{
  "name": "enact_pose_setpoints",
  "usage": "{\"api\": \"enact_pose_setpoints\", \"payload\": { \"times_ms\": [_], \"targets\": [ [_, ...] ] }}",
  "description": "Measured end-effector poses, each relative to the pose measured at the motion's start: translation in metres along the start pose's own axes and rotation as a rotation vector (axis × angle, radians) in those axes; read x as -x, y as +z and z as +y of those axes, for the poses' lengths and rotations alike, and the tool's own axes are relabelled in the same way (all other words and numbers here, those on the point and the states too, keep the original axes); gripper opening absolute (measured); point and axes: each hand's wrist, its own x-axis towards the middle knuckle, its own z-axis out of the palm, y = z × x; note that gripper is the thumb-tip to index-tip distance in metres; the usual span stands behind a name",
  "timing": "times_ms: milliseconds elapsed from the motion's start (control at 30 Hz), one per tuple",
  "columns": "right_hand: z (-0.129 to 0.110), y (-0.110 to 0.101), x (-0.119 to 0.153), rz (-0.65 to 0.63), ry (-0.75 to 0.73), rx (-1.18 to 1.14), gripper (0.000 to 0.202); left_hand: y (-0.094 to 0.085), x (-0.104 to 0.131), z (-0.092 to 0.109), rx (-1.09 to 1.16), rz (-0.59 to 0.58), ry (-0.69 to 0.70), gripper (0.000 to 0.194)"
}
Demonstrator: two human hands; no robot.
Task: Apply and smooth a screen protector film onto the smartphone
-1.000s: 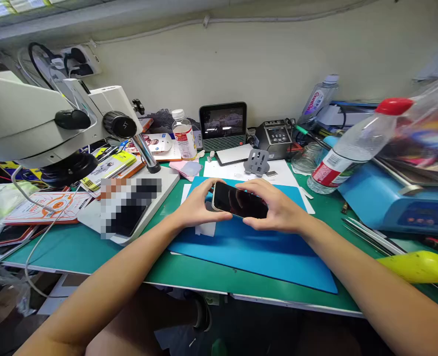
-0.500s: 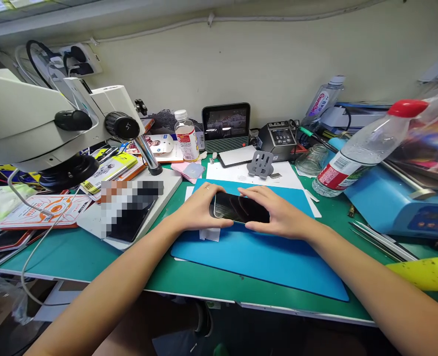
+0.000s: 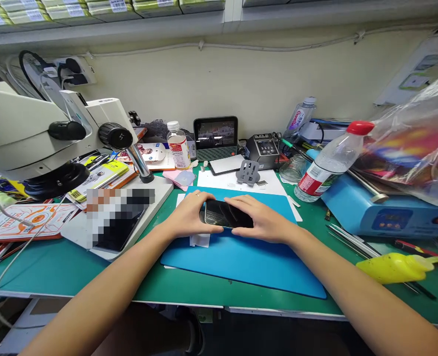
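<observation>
A dark-screened phone [image 3: 227, 214] that was tilted up off the bench a second ago now lies flat, or very nearly so, on the blue work mat [image 3: 248, 257], lowered there between both hands. The left hand [image 3: 189, 217] curls around the phone's left end, a ring showing on one finger, while the right hand [image 3: 261, 220] spreads across its right end and near edge, fingers laid over the glass; both hands are closed on the phone rather than open. That suggests the handset has gone from being inspected in the air to being pressed or steadied on the mat. A small white paper scrap [image 3: 200, 241] lies just under the left hand. A microscope [image 3: 56, 133] stands at left, a water bottle [image 3: 328, 160] leans at right.
</observation>
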Motion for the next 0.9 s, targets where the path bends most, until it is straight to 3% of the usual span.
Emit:
{"api": "enact_pose_setpoints", "payload": {
  "times_ms": [333,633,900],
  "targets": [
    [-0.009,0.002,-0.003,0.205,-0.098,-0.088,0.076,0.007,0.003,0.018,0.573,0.168,-0.027,0.074],
    [-0.011,0.003,-0.004,0.2,-0.106,-0.09,0.078,0.007,0.005,0.014,0.524,0.086,-0.007,0.088],
    [-0.009,0.001,-0.003,0.16,-0.105,-0.145,0.078,0.011,0.005,0.019,0.529,0.21,0.013,0.093]
  ]
}}
